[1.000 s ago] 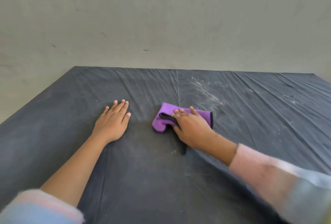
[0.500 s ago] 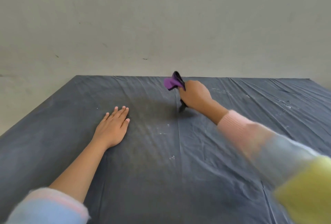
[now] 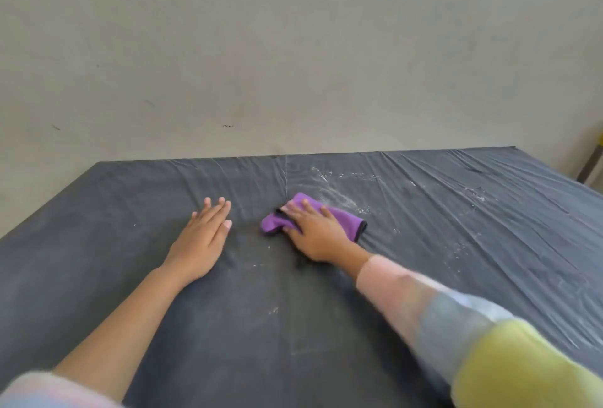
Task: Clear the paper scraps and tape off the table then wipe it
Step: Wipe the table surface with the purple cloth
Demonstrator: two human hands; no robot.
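A pale plaster wall (image 3: pixel 293 48) with a few small dark marks stands behind the desk (image 3: pixel 489 244). At the far right edge a grey and yellow object (image 3: pixel 595 159) is cut off by the frame, and I cannot tell what it is. Nothing stands between the two hands, and they lie near each other without touching.

The desk is covered with a dark grey sheet, slightly shiny like plastic, with many fine wrinkles and one straight crease (image 3: pixel 286 176) running from the far edge towards the cloth (image 3: pixel 347 220). White dusty smears (image 3: pixel 339 195) spread over the sheet just beyond and to the right of the cloth, with smaller specks scattered further right and nearer the camera.

The cloth is purple, soft-looking and edged in black. It lies bunched on the desk, left of the middle and towards the far side. The right hand (image 3: pixel 315 234) lies on top of it. Its grip is apart, with the fingers straight and spread, pressing down rather than curling round the cloth. The hand hides the middle of the cloth.

The left hand (image 3: pixel 202 238) lies palm down on the bare sheet, fingers straight and close together, its grip apart and holding nothing.

Both sleeves are fuzzy and pastel. The right sleeve (image 3: pixel 456 326) runs pink, grey-blue and yellow. The left sleeve (image 3: pixel 42 388) is blurred and cut off at the bottom corner.
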